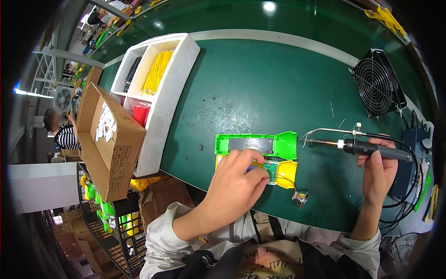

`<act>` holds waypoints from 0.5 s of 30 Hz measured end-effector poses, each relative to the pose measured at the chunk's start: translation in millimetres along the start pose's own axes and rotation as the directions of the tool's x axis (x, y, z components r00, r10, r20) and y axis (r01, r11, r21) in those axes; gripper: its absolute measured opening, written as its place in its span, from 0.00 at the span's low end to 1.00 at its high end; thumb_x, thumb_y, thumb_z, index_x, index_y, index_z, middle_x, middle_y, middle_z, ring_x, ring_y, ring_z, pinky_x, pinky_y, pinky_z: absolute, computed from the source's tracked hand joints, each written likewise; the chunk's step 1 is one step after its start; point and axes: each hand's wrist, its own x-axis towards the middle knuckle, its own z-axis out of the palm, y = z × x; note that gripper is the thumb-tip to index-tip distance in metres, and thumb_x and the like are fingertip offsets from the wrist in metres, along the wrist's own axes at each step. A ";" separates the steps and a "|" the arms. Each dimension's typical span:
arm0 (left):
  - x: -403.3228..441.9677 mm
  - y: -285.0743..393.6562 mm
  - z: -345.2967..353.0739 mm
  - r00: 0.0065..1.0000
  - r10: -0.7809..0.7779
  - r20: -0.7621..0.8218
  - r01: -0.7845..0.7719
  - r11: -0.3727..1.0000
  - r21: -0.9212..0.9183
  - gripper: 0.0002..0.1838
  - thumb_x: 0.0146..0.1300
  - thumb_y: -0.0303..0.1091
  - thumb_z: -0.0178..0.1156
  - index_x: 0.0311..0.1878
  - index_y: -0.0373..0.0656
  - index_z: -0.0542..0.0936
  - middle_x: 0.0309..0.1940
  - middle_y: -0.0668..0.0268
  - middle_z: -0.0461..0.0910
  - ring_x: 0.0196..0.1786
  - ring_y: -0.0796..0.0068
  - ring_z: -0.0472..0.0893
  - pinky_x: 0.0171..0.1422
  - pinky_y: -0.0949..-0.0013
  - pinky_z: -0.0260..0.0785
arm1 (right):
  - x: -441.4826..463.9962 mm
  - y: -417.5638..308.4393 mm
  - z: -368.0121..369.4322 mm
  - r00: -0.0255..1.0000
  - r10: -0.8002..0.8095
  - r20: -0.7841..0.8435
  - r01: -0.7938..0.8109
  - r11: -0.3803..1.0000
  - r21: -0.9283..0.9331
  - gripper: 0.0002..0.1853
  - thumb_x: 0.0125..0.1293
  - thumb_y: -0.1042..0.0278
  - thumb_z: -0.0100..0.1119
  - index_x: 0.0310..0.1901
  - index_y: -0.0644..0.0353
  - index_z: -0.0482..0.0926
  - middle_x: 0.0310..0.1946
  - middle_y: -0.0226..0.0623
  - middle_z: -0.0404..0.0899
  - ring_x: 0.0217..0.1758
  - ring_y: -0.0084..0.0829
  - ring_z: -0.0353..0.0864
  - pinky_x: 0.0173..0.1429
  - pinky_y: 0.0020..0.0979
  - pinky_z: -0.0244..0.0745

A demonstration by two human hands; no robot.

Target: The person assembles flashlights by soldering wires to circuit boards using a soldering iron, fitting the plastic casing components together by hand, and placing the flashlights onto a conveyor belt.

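Observation:
My right hand (378, 169) is wrapped around a soldering iron (376, 149), whose tip points left and has a thin metal solder-feed tube above it. My left hand (239, 179) is closed in a pinch over a yellow flashlight housing half (287, 174), at the green circuit board (272, 172) in it. What the pinching fingers hold is hidden. Thin wires run from the board to a small silvery lamp reflector (301, 199) at the right. Just behind lies a green housing half (285, 145) with a dark battery block (251, 145) inside.
A white foam box (174, 81) holds yellow wires (159, 72), red wires (141, 111) and black ones. Beside it stands a cardboard box (125, 144) with white pieces. A black fan (377, 83) is at back right; the iron's cable (411, 186) loops at right. People work far left.

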 end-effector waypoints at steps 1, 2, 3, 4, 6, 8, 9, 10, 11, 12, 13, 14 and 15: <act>-0.5 1.7 1.7 1.000 -0.023 -0.011 0.023 1.000 -0.008 0.08 0.47 0.24 0.68 0.32 0.40 0.81 0.42 0.64 0.73 0.43 0.63 0.75 0.48 0.63 0.67 | -1.4 0.4 0.0 1.000 0.004 -0.012 -0.004 1.000 -0.003 0.15 0.66 0.68 0.57 0.47 0.70 0.71 0.37 0.40 0.75 0.30 0.24 0.75 0.36 0.24 0.72; -1.1 3.3 3.2 0.999 -0.047 -0.021 0.047 0.999 -0.017 0.08 0.47 0.23 0.68 0.32 0.40 0.81 0.43 0.63 0.73 0.43 0.63 0.75 0.47 0.63 0.67 | -2.6 0.0 0.5 1.000 0.003 0.001 -0.003 1.000 -0.010 0.14 0.65 0.69 0.57 0.46 0.71 0.71 0.38 0.40 0.74 0.30 0.23 0.75 0.35 0.24 0.72; -1.8 4.8 4.7 0.997 -0.071 -0.031 0.070 0.997 -0.025 0.07 0.47 0.23 0.68 0.32 0.39 0.81 0.43 0.63 0.73 0.42 0.63 0.75 0.47 0.63 0.67 | -4.1 -0.7 1.7 1.000 0.001 0.014 -0.001 1.000 -0.017 0.13 0.64 0.71 0.57 0.45 0.71 0.71 0.40 0.41 0.72 0.29 0.22 0.75 0.34 0.23 0.72; -2.4 6.2 6.1 0.995 -0.088 -0.042 0.087 0.996 -0.022 0.07 0.47 0.23 0.68 0.31 0.39 0.81 0.43 0.62 0.73 0.42 0.63 0.75 0.47 0.63 0.67 | -5.7 -0.9 3.7 1.000 -0.001 0.025 0.001 1.000 -0.024 0.12 0.63 0.73 0.57 0.45 0.71 0.71 0.41 0.41 0.71 0.29 0.22 0.75 0.33 0.22 0.72; -4.2 8.8 8.7 0.991 -0.122 -0.063 0.121 0.992 -0.014 0.07 0.47 0.23 0.68 0.31 0.39 0.81 0.43 0.62 0.73 0.42 0.63 0.75 0.47 0.64 0.68 | -11.0 -0.7 11.9 0.997 0.037 0.067 -0.035 0.999 -0.036 0.11 0.61 0.76 0.56 0.43 0.71 0.71 0.41 0.40 0.70 0.28 0.21 0.74 0.32 0.22 0.72; -5.4 10.8 11.9 0.983 -0.166 -0.077 0.164 0.986 -0.026 0.07 0.47 0.23 0.68 0.31 0.39 0.81 0.43 0.62 0.73 0.42 0.64 0.75 0.47 0.64 0.68 | -15.6 0.8 21.9 0.994 0.038 0.106 -0.033 0.998 -0.049 0.10 0.58 0.81 0.56 0.41 0.71 0.71 0.41 0.41 0.69 0.27 0.21 0.73 0.32 0.21 0.73; -5.4 11.4 13.1 0.979 -0.187 -0.083 0.185 0.982 -0.032 0.07 0.47 0.23 0.68 0.31 0.39 0.81 0.43 0.62 0.73 0.42 0.64 0.75 0.47 0.64 0.68 | -18.4 0.4 27.3 0.993 0.053 0.108 -0.049 0.998 -0.036 0.09 0.57 0.81 0.57 0.40 0.69 0.71 0.41 0.41 0.69 0.29 0.21 0.74 0.33 0.21 0.73; -4.8 11.9 13.5 0.977 -0.197 -0.078 0.195 0.980 -0.036 0.07 0.47 0.23 0.68 0.31 0.39 0.81 0.43 0.62 0.73 0.42 0.64 0.75 0.47 0.64 0.68 | -20.8 2.2 29.8 0.990 0.057 0.129 -0.055 0.998 -0.016 0.10 0.56 0.81 0.58 0.40 0.68 0.70 0.41 0.42 0.69 0.31 0.22 0.74 0.35 0.22 0.73; -4.1 12.8 13.7 0.976 -0.207 -0.073 0.205 0.978 -0.040 0.07 0.47 0.23 0.68 0.31 0.39 0.81 0.43 0.62 0.73 0.41 0.64 0.75 0.47 0.64 0.68 | -22.5 4.3 30.8 0.987 0.060 0.152 -0.061 0.998 0.004 0.11 0.56 0.82 0.58 0.41 0.67 0.70 0.41 0.42 0.70 0.33 0.23 0.73 0.36 0.23 0.73; -3.7 13.0 14.2 0.974 -0.218 -0.068 0.215 0.976 -0.045 0.07 0.47 0.23 0.68 0.31 0.39 0.81 0.43 0.62 0.73 0.41 0.64 0.74 0.47 0.64 0.68 | -22.8 4.8 29.7 0.981 0.046 0.189 -0.039 0.998 -0.041 0.12 0.56 0.82 0.58 0.42 0.66 0.69 0.41 0.42 0.70 0.34 0.24 0.73 0.37 0.24 0.73; -3.4 12.7 15.0 0.974 -0.219 -0.062 0.216 0.975 -0.051 0.07 0.48 0.22 0.68 0.31 0.39 0.80 0.43 0.61 0.73 0.41 0.64 0.74 0.47 0.64 0.68 | -22.4 5.2 27.2 0.973 0.034 0.227 -0.015 0.996 -0.085 0.13 0.56 0.82 0.58 0.43 0.65 0.69 0.41 0.43 0.70 0.35 0.24 0.73 0.38 0.24 0.73; -3.4 12.5 15.9 0.974 -0.221 -0.055 0.218 0.974 -0.058 0.07 0.48 0.22 0.67 0.31 0.38 0.80 0.43 0.61 0.73 0.41 0.64 0.74 0.46 0.64 0.68 | -22.4 5.9 24.6 0.964 0.025 0.265 0.010 0.992 -0.127 0.14 0.56 0.82 0.58 0.43 0.64 0.68 0.41 0.43 0.70 0.36 0.25 0.72 0.39 0.25 0.73; -3.2 12.4 16.4 0.974 -0.223 -0.050 0.220 0.973 -0.064 0.07 0.48 0.22 0.67 0.31 0.38 0.80 0.44 0.61 0.73 0.41 0.63 0.74 0.46 0.64 0.68 | -22.9 7.9 22.0 0.965 0.006 0.263 0.028 0.992 -0.126 0.15 0.56 0.82 0.58 0.45 0.63 0.68 0.41 0.43 0.70 0.37 0.25 0.72 0.40 0.26 0.73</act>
